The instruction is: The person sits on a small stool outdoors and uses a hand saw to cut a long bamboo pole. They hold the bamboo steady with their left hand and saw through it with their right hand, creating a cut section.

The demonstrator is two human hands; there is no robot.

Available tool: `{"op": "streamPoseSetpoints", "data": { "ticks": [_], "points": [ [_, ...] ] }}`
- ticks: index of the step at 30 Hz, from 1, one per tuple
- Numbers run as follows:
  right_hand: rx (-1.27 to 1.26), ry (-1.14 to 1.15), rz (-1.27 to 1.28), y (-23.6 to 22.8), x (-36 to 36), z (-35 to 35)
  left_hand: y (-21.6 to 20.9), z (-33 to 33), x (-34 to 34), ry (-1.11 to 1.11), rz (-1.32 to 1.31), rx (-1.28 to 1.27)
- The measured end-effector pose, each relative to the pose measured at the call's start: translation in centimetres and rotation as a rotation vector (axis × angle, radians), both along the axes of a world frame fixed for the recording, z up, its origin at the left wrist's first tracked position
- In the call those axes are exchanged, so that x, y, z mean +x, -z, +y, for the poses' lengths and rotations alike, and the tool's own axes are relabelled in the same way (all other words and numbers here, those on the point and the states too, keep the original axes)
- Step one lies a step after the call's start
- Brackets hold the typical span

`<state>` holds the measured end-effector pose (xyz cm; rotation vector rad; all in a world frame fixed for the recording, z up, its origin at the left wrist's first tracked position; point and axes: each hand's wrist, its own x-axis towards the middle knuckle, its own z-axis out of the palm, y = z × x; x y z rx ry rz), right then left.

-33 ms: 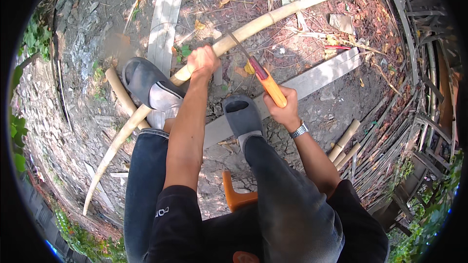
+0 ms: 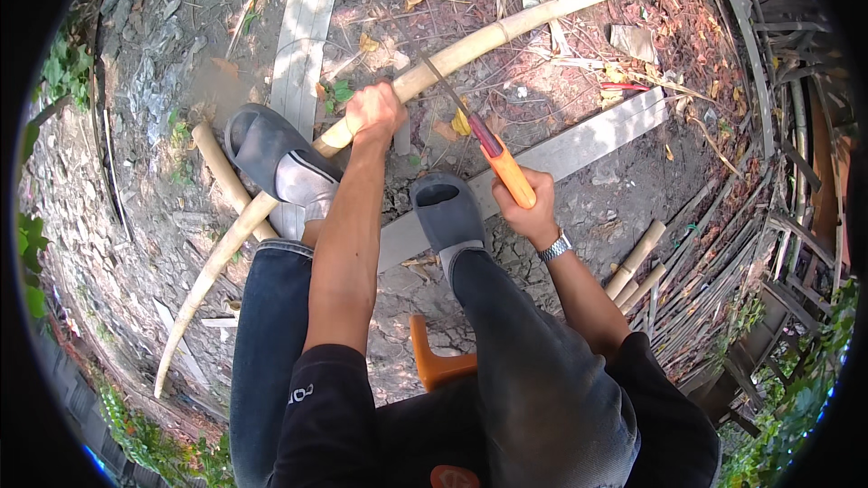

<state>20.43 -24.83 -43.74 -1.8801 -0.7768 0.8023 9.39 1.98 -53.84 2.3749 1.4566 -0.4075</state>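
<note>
A long pale bamboo pole [image 2: 551,11] runs slantwise from the lower left to the upper right. My left hand [image 2: 375,115] is wrapped round it near the middle. Just right of that hand, the thin blade of a handsaw [image 2: 493,152] lies across the pole. My right hand [image 2: 527,202] is closed on the saw's orange and dark red handle. Under my left slipper [image 2: 276,149] the pole is pressed down, and a shorter bamboo piece [image 2: 220,167] crosses beneath it. How deep the blade sits in the bamboo, I cannot tell.
Two flat grey boards [image 2: 579,158] lie on the cracked soil. My right slipper [image 2: 449,212] rests by one of them. Cut bamboo lengths [image 2: 637,260] and many thin sticks [image 2: 714,262] lie at the right. An orange plastic piece [image 2: 436,361] shows between my legs.
The saw and my right hand have shifted slightly down and to the right, toward me. My left hand and the bamboo pole stay in place.
</note>
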Motion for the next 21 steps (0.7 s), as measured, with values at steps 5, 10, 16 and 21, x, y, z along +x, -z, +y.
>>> {"op": "streamPoseSetpoints", "data": {
  "ticks": [5,10,16,21],
  "points": [
    [-0.171,0.028,0.007,-6.8,-5.6,-12.9,0.1,-0.1,0.6,0.008,-0.005,-0.025],
    [-0.032,0.083,-0.010,-1.5,-2.7,-5.3,0.1,-0.5,-0.6,0.001,0.036,0.017],
    [0.015,0.035,-0.010,-0.6,-0.6,1.6,-0.7,-0.8,0.2,0.040,0.037,-0.036],
    [-0.185,0.023,0.004,-5.5,-4.0,-13.9,-0.9,-0.5,-0.2,0.021,0.003,-0.042]
  ]
}}
